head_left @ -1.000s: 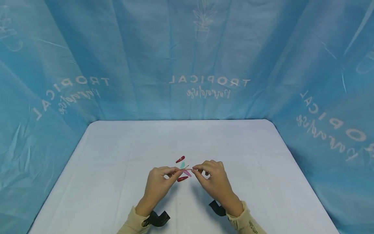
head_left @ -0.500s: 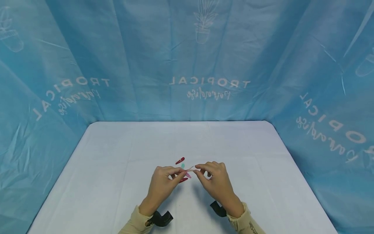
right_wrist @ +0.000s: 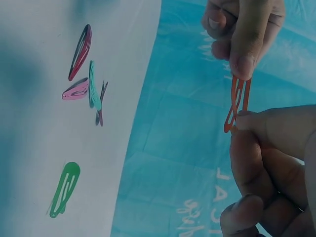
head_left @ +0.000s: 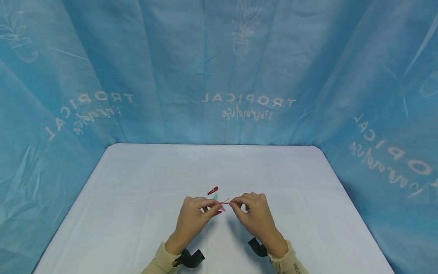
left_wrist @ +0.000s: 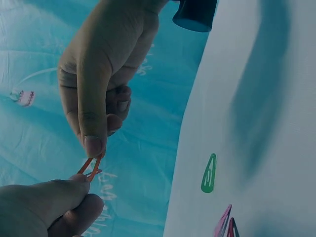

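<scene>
An orange snap hair clip (right_wrist: 241, 94) is held in the air between both hands, its strips spread apart at the end by the right fingers. The left hand (head_left: 192, 219) pinches one end of it between thumb and forefinger. At the other end the right hand (head_left: 256, 216) pinches it with thumb and forefinger. Below them on the white table lie more hair clips: a red clip (right_wrist: 80, 52), a pink clip (right_wrist: 75, 90), a teal clip (right_wrist: 92, 85), a narrow dark red one (right_wrist: 101, 104) and a green clip (left_wrist: 209, 173). The left hand partly covers this group in the head view.
A white cloth covers the table (head_left: 154, 167). Blue curtains (head_left: 171, 68) with printed lettering enclose its back and both sides. A black wrist mount (head_left: 191, 258) sits on the left wrist and another black mount (head_left: 257, 246) on the right.
Both hands have shifted slightly right with the orange clip. The right thumb and forefinger stood apart half a second ago and are now together on the clip. The head view has moved slightly.
</scene>
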Motion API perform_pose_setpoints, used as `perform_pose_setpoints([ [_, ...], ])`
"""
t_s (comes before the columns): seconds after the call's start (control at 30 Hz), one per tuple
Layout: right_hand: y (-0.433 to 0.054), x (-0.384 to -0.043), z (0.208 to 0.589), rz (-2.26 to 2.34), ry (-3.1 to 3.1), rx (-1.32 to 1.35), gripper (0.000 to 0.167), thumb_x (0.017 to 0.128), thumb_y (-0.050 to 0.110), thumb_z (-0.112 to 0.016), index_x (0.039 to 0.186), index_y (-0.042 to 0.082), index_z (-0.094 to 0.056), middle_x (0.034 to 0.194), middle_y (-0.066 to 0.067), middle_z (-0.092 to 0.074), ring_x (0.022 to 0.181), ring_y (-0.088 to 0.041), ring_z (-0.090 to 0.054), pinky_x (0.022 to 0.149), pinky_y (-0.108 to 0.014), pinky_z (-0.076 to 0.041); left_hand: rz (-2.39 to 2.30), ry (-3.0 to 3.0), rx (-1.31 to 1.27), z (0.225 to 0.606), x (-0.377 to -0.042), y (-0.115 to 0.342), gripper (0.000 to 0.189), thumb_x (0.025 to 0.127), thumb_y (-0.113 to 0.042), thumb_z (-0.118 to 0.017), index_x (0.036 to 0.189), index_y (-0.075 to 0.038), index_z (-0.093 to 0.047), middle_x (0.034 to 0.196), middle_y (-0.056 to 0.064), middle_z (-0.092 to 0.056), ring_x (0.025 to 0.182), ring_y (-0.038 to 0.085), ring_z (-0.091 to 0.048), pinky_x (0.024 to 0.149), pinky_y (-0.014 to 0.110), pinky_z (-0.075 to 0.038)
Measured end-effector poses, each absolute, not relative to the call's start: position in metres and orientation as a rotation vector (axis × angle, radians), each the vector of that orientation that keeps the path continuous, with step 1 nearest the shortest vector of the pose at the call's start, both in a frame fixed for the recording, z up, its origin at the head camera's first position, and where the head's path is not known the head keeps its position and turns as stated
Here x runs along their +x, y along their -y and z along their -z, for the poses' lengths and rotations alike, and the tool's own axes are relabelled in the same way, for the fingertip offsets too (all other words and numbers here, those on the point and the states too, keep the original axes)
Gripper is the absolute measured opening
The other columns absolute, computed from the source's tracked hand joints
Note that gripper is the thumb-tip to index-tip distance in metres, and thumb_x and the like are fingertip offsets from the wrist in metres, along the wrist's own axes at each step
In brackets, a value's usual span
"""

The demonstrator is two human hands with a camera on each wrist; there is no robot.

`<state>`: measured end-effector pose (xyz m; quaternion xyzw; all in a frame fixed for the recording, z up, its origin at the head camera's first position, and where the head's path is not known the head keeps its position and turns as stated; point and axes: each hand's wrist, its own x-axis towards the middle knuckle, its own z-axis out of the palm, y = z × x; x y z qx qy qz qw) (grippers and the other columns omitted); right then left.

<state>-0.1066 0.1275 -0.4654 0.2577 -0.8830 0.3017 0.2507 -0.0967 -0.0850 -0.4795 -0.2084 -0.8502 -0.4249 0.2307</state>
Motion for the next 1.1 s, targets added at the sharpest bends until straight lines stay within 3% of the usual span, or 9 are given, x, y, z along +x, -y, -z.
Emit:
perform_pose_setpoints([
  [0.1,-0.131,-0.11,0.47,-0.747,2.44,0.677,0.007,0.08,0.021,-0.086,0.085,0.023,-0.08,0.07,0.018,-0.065,0.061,-0.005,-0.051,0.067,-0.029,-0.031,1.073,2.371,-0.545,0.482,-0.098,0.087,0.008,0.08,-0.023,-0.086,0.087,-0.02,-0.083,0.076,-0.013,-0.075,0.057,-0.011,-0.054,0.056,0.013,-0.046],
  [0.2,-0.139,-0.117,0.478,-0.665,2.48,0.62,0.007,0.08,0.022,-0.086,0.083,0.023,-0.08,0.07,0.017,-0.065,0.061,-0.007,-0.049,0.068,-0.031,-0.031,0.935,2.482,-0.441,0.489,-0.099,0.088,0.012,0.077,-0.028,-0.088,0.086,-0.022,-0.083,0.077,-0.012,-0.075,0.054,-0.009,-0.05,0.063,0.021,-0.041],
  [0.4,-0.154,-0.131,0.497,-0.608,2.565,0.515,0.011,0.077,0.017,-0.087,0.074,0.021,-0.078,0.064,0.015,-0.062,0.057,-0.004,-0.044,0.065,-0.032,-0.031,0.772,2.756,-0.289,0.506,-0.099,0.092,0.016,0.074,-0.034,-0.089,0.085,-0.025,-0.082,0.085,-0.012,-0.075,0.078,0.007,-0.068,0.07,0.033,-0.031],
  [0.5,-0.158,-0.135,0.503,-0.63,2.615,0.499,0.014,0.077,0.017,-0.087,0.07,0.021,-0.076,0.061,0.016,-0.061,0.055,-0.002,-0.045,0.064,-0.031,-0.031,0.736,2.809,-0.296,0.511,-0.1,0.093,0.016,0.074,-0.035,-0.088,0.086,-0.025,-0.082,0.084,-0.012,-0.074,0.084,0.011,-0.069,0.07,0.033,-0.032],
  [1.1,-0.162,-0.141,0.516,-0.703,2.773,0.449,0.016,0.079,0.017,-0.084,0.067,0.023,-0.076,0.054,0.021,-0.054,0.051,0.0,-0.042,0.066,-0.032,-0.031,0.743,2.785,-0.318,0.517,-0.101,0.093,0.011,0.074,-0.025,-0.088,0.077,-0.03,-0.078,0.074,-0.019,-0.068,0.074,0.009,-0.065,0.068,0.031,-0.029],
])
